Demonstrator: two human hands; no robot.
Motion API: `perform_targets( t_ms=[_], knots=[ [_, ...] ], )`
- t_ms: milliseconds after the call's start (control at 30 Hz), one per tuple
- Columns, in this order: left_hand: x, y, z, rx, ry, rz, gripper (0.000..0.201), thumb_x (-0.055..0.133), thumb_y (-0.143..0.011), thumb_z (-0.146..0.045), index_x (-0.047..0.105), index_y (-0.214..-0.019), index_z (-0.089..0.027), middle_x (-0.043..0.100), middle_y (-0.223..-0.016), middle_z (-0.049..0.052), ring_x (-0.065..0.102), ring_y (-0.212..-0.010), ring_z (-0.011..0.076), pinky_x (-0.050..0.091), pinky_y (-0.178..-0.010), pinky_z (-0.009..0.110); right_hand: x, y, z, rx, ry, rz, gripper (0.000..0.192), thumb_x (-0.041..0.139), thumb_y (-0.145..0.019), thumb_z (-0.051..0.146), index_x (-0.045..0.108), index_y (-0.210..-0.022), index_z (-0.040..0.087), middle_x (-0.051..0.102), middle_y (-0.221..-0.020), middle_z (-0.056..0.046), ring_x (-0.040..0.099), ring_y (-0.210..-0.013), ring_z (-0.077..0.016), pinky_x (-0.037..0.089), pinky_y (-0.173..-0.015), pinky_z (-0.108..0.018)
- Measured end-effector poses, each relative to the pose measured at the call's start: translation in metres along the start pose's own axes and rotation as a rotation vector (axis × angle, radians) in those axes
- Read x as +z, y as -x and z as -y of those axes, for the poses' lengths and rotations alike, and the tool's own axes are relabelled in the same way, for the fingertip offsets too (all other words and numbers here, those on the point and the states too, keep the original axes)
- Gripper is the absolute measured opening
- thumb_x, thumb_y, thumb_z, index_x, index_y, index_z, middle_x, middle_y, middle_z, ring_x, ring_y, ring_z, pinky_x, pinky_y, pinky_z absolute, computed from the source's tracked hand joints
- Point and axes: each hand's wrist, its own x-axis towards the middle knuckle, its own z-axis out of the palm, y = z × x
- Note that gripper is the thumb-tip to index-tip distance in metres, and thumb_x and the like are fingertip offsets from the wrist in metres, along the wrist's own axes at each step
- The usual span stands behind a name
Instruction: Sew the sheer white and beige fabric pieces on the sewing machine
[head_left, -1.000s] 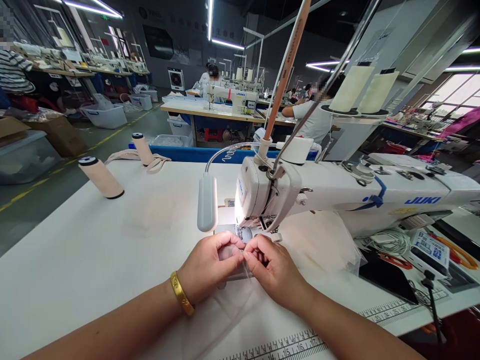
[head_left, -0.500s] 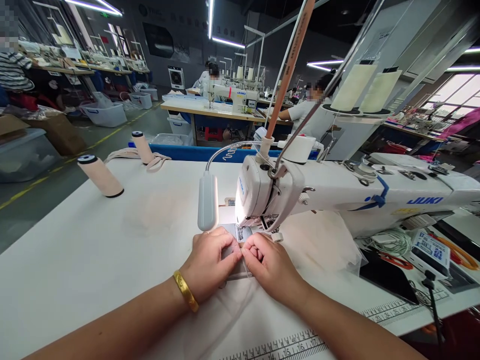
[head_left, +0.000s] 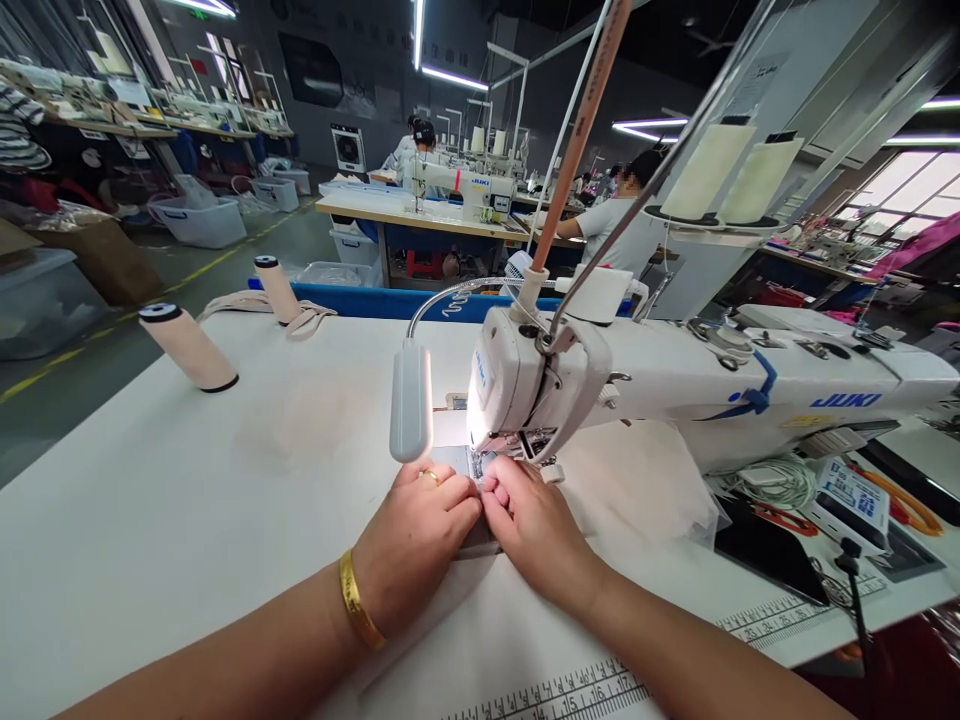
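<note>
My left hand (head_left: 416,535), with a gold bangle on the wrist and a ring, and my right hand (head_left: 534,525) meet fingertip to fingertip just in front of the needle of a white JUKI sewing machine (head_left: 675,385). Both pinch a thin, almost see-through white fabric (head_left: 469,610) that trails back toward me over the white table (head_left: 187,500). The fabric's front edge lies under my fingers at the presser foot (head_left: 487,462), which is mostly hidden. A grey gooseneck lamp (head_left: 411,403) hangs just above my left hand.
Two cream thread cones (head_left: 187,347) (head_left: 276,288) and a strip of tape lie at the table's far left. Cables, a small control box (head_left: 851,492) and a dark flat object (head_left: 769,550) sit right of the machine. A ruler (head_left: 585,690) runs along the near edge. Other people sew at tables behind.
Both hands have slid forward with the fabric, closer under the machine head, and the fingers have flattened down onto it. The view has shifted slightly.
</note>
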Motion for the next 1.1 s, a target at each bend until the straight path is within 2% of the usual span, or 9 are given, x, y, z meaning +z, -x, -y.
perform_targets(
  t_ms=[100, 200, 333, 533, 767, 967, 1100],
  knots=[
    [0.0, 0.001, 0.001, -0.026, 0.058, 0.032, 0.026, 0.046, -0.097, -0.007, 0.062, -0.08, -0.019, 0.065, -0.08, 0.002, 0.053, -0.072, 0.0193, 0.037, -0.076, 0.037, -0.002, 0.001, -0.003, -0.028, -0.017, 0.018, 0.015, 0.05, -0.095, 0.012, 0.055, -0.085, 0.023, 0.062, -0.078, 0.0, 0.059, -0.072, -0.0186, 0.041, -0.065, -0.028],
    [-0.001, 0.001, 0.002, -0.044, 0.086, 0.053, 0.025, 0.049, -0.1, -0.016, 0.063, -0.081, -0.019, 0.069, -0.088, 0.003, 0.056, -0.077, 0.0208, 0.039, -0.076, 0.039, -0.004, 0.003, -0.007, -0.099, 0.002, 0.016, 0.018, 0.05, -0.096, 0.011, 0.061, -0.087, 0.022, 0.064, -0.086, -0.001, 0.058, -0.074, -0.0177, 0.04, -0.064, -0.028],
    [-0.002, 0.003, 0.004, -0.064, 0.101, 0.065, 0.025, 0.047, -0.101, -0.018, 0.067, -0.086, -0.02, 0.072, -0.097, 0.004, 0.061, -0.084, 0.0226, 0.041, -0.079, 0.042, -0.008, 0.008, -0.011, -0.198, 0.07, 0.018, 0.022, 0.049, -0.099, 0.011, 0.068, -0.095, 0.022, 0.062, -0.088, -0.004, 0.057, -0.077, -0.0195, 0.04, -0.063, -0.029],
    [-0.004, 0.003, 0.008, -0.088, 0.106, 0.106, 0.024, 0.047, -0.101, -0.018, 0.069, -0.093, -0.02, 0.074, -0.1, 0.004, 0.066, -0.089, 0.024, 0.043, -0.084, 0.044, -0.008, 0.01, -0.013, -0.284, 0.18, -0.049, 0.027, 0.047, -0.099, 0.008, 0.07, -0.101, 0.022, 0.063, -0.088, -0.004, 0.05, -0.065, -0.0178, 0.035, -0.06, -0.031],
    [-0.003, 0.002, 0.014, -0.09, 0.091, 0.106, 0.021, 0.05, -0.097, -0.015, 0.069, -0.104, -0.022, 0.077, -0.111, 0.004, 0.07, -0.099, 0.0262, 0.042, -0.09, 0.046, -0.008, 0.01, -0.013, -0.289, 0.196, -0.068, 0.028, 0.045, -0.098, 0.007, 0.068, -0.107, 0.02, 0.068, -0.1, -0.006, 0.05, -0.064, -0.0174, 0.035, -0.06, -0.033],
    [-0.005, -0.001, 0.018, -0.124, 0.111, 0.157, 0.021, 0.053, -0.096, -0.016, 0.07, -0.106, -0.022, 0.077, -0.116, 0.005, 0.07, -0.104, 0.0268, 0.04, -0.095, 0.048, -0.01, 0.008, -0.009, -0.228, 0.22, 0.005, 0.025, 0.043, -0.1, 0.009, 0.066, -0.102, 0.02, 0.068, -0.103, -0.007, 0.053, -0.063, -0.0181, 0.037, -0.06, -0.035],
    [-0.008, -0.002, 0.017, -0.139, 0.116, 0.169, 0.02, 0.054, -0.095, -0.016, 0.07, -0.106, -0.022, 0.077, -0.115, 0.006, 0.07, -0.106, 0.0271, 0.04, -0.095, 0.048, -0.01, 0.007, -0.008, -0.235, 0.229, 0.025, 0.026, 0.04, -0.102, 0.01, 0.064, -0.105, 0.02, 0.07, -0.107, -0.008, 0.054, -0.061, -0.0178, 0.039, -0.061, -0.036]
  ],
)
